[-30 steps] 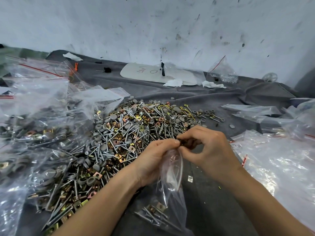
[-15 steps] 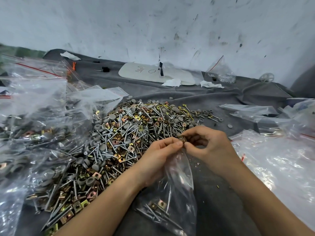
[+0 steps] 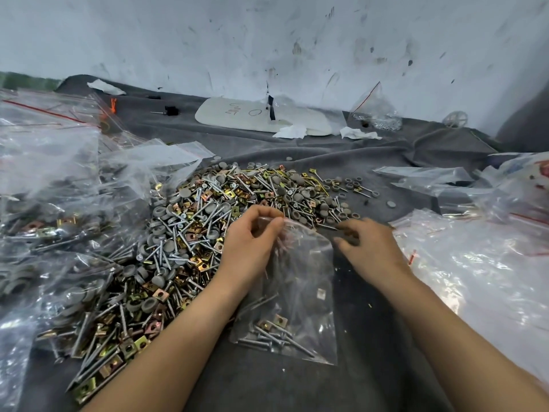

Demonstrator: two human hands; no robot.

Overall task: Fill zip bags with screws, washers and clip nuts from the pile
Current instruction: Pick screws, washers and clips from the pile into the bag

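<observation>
Pile mid-cloth, zip bag just right of it, a few screws inside. Left hand still pinches the bag mouth. Right hand has left the mouth, now curled at the pile edge, can't tell if holding anything. Probably the next pick.

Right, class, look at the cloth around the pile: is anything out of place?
One grey washer lies alone on the cloth, right of the pile and apart from it. Nothing looks damaged.
</observation>
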